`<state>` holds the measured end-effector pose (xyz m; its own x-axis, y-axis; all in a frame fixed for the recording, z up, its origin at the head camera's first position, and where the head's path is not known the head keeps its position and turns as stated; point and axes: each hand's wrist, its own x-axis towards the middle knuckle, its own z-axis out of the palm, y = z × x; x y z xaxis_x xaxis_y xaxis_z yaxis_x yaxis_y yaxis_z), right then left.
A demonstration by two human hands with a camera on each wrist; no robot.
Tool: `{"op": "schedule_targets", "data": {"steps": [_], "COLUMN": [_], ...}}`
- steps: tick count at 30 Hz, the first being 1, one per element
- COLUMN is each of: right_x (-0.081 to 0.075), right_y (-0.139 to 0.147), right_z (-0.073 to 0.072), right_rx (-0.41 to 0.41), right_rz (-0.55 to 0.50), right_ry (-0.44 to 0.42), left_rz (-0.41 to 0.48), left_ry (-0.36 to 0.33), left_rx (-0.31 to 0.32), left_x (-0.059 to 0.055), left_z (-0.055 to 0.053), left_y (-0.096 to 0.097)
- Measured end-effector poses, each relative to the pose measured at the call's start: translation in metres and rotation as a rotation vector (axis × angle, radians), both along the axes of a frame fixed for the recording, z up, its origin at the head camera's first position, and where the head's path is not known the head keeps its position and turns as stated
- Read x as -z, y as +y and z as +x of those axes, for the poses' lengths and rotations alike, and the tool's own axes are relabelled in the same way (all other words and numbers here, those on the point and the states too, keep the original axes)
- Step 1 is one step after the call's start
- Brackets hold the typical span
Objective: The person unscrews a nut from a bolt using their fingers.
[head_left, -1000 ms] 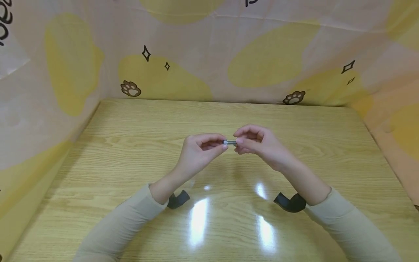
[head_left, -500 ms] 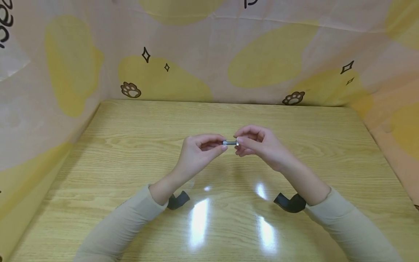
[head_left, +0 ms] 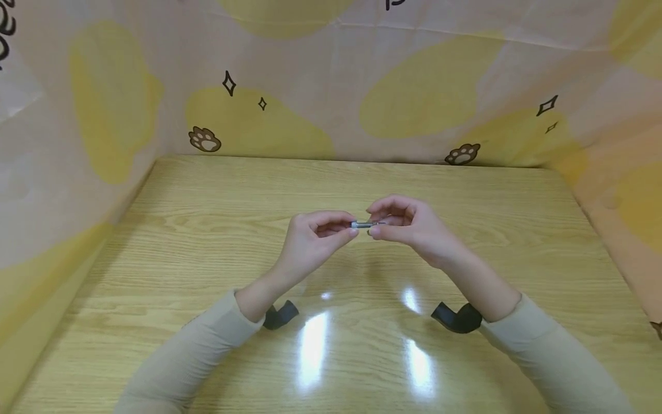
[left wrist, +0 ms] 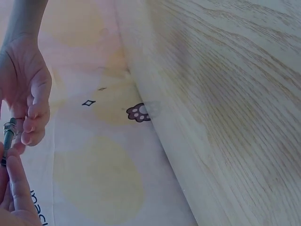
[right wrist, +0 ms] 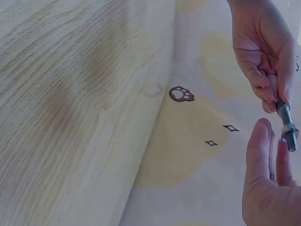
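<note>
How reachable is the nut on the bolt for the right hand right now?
Probably yes: the right hand is right beside the nut, and the left hand pinches the bolt by the end away from it, leaving the nut exposed. I can't tell whether the right hand touches the nut.

The left hand [left wrist: 19, 197] pinches the lower end of a bolt [left wrist: 8, 139]; a nut [left wrist: 10, 126] sits around the bolt near its upper end. Just above the bolt is the right hand [left wrist: 32, 87], though whether its fingers touch the nut is hard to tell. Right of the bolt is a pale cloth [left wrist: 94, 165] with a paw print [left wrist: 136, 112]; farther right, the wood-grain surface [left wrist: 230, 99].
</note>
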<state>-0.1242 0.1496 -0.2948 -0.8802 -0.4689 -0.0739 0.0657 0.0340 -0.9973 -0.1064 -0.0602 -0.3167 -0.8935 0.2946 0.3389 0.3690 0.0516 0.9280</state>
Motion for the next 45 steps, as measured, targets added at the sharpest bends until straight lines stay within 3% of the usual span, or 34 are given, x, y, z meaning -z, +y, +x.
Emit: {"op": "schedule_targets", "data": {"steps": [5, 12, 19, 26, 34, 41, 45], "right_x": [-0.0024, -0.0037, -0.0039, -0.0040, -0.0059, -0.0055, -0.0072], "right_y": [-0.0025, -0.0006, -0.0001, 0.0023, 0.0001, 0.0023, 0.0020], "right_z": [-0.0018, -0.0004, 0.0001, 0.0000, -0.0008, -0.0004, -0.0009], "right_rx": [-0.009, -0.015, -0.028, -0.021, -0.019, -0.011, -0.029], "right_rz": [-0.006, -0.018, -0.015, -0.015, 0.041, -0.002, 0.000], "right_ry": [-0.051, -0.004, -0.039, 0.004, -0.036, -0.012, -0.047], "left_rz": [0.004, 0.007, 0.009, 0.011, 0.007, 0.003, -0.002], "left_ry": [0.008, 0.008, 0.012, 0.012, 0.027, 0.004, 0.012], "left_rx": [-0.008, -0.006, -0.013, -0.013, -0.012, -0.014, -0.017], "left_x": [-0.0028, -0.0038, -0.0027, -0.0024, -0.0022, -0.0041, -0.0053], "left_z": [-0.0006, -0.0005, -0.0003, -0.0009, -0.0008, 0.0002, 0.0002], "left_y": [0.0013, 0.0014, 0.0015, 0.0023, 0.0018, 0.0019, 0.0020]}}
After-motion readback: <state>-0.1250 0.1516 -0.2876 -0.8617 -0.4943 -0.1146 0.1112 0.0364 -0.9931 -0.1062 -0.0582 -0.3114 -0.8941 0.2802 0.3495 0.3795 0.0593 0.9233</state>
